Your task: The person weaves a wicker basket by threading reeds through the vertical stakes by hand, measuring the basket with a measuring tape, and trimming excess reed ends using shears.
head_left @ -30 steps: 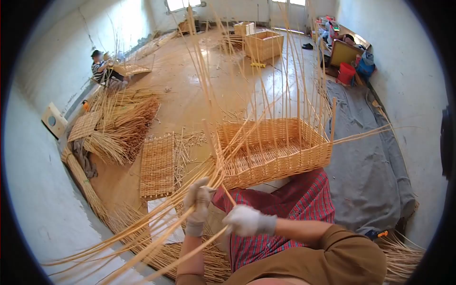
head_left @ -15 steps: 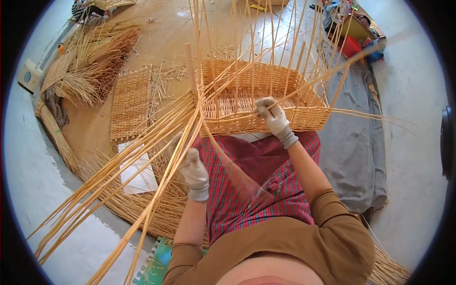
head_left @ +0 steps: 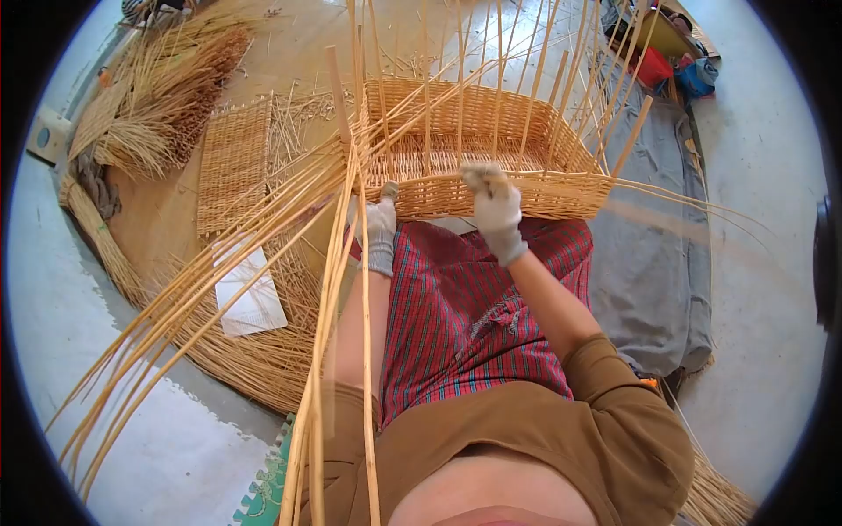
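Touching the near-left rim of the wicker basket (head_left: 430, 200) with the left hand (head_left: 381, 224) — opening and hold hidden. Curling the right hand (head_left: 496, 203) at mid-rim — too blurred to tell any grip — with plaid cloth (head_left: 465, 307) just below the basket.

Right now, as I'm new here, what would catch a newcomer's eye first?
Probably the woven basket just beyond the checked cloth, tall rods rising from it, the left hand and right hand at its near side. Next, long strands fanning from its left corner.
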`<action>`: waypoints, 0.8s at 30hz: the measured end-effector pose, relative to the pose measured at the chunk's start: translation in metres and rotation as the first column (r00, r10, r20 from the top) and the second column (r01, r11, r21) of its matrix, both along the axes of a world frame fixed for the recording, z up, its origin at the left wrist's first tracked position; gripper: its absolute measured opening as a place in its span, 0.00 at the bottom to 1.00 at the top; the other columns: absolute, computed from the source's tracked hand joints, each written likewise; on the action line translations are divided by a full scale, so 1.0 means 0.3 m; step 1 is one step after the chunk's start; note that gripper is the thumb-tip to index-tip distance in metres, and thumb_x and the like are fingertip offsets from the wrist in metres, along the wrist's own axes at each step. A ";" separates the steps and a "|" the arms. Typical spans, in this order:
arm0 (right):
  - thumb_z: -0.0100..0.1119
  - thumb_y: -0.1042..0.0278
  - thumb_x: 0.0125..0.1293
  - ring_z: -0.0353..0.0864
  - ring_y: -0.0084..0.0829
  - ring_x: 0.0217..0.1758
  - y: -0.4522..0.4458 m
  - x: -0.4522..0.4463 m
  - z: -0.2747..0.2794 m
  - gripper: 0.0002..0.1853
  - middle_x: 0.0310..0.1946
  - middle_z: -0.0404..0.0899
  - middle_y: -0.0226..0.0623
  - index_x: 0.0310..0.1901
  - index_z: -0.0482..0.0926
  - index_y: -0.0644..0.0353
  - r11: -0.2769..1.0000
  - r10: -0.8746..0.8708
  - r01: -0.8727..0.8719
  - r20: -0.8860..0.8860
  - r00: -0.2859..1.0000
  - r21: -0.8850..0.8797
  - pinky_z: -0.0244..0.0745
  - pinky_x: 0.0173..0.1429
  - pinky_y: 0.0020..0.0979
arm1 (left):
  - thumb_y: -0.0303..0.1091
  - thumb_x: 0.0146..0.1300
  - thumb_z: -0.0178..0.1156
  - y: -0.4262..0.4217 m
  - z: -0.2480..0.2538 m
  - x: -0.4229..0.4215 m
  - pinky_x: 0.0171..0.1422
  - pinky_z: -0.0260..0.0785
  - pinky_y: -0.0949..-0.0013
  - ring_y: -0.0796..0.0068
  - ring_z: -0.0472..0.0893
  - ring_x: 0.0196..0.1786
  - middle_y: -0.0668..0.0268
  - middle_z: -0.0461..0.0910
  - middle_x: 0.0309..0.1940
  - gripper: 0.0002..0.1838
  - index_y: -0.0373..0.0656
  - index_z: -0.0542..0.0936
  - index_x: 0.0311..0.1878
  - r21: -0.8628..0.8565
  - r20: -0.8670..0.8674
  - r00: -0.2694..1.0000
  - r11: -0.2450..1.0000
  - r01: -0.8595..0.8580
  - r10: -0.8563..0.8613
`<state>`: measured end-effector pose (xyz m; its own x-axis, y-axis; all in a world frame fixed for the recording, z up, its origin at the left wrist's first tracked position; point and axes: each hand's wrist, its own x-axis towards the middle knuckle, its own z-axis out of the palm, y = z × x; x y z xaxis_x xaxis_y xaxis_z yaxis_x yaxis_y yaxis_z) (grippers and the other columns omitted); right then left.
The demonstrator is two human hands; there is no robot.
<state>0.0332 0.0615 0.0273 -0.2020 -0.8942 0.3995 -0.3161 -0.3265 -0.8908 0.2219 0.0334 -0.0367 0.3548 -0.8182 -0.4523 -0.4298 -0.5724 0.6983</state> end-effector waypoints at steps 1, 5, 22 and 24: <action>0.66 0.75 0.65 0.86 0.24 0.42 0.060 0.036 0.017 0.05 0.38 0.87 0.37 0.42 0.82 0.60 1.000 0.009 -0.009 0.000 1.000 0.003 0.80 0.49 0.27 | 0.66 0.52 0.71 0.003 -0.025 0.002 0.74 0.58 0.59 0.44 0.70 0.68 0.35 0.64 0.69 0.66 0.29 0.46 0.77 0.003 0.000 1.000 1.000 -0.009 0.009; 0.66 0.71 0.63 0.87 0.38 0.43 0.010 0.040 0.041 0.09 0.40 0.86 0.40 0.45 0.83 0.59 0.980 0.164 -0.191 -0.310 0.936 -0.060 0.82 0.49 0.34 | 0.65 0.49 0.74 0.015 -0.046 0.020 0.69 0.64 0.60 0.45 0.73 0.65 0.37 0.70 0.65 0.68 0.29 0.45 0.77 -0.285 -0.047 0.994 0.953 -0.107 0.098; 0.57 0.72 0.68 0.79 0.31 0.44 -0.554 0.386 0.335 0.30 0.47 0.79 0.37 0.72 0.64 0.49 0.961 -0.138 0.178 0.193 0.971 -0.213 0.78 0.46 0.37 | 0.48 0.50 0.75 -0.066 -0.108 0.060 0.66 0.68 0.62 0.62 0.75 0.62 0.53 0.75 0.63 0.47 0.33 0.67 0.70 -0.251 -0.601 0.757 0.839 -0.483 0.256; 0.55 0.72 0.70 0.77 0.28 0.41 -0.478 0.346 0.310 0.25 0.46 0.78 0.35 0.68 0.67 0.49 0.968 0.111 -0.023 0.342 0.933 -0.251 0.77 0.43 0.34 | 0.59 0.47 0.78 -0.007 -0.095 0.062 0.71 0.64 0.62 0.55 0.70 0.68 0.49 0.67 0.70 0.67 0.35 0.46 0.79 -0.402 -0.552 0.820 0.815 -0.418 0.148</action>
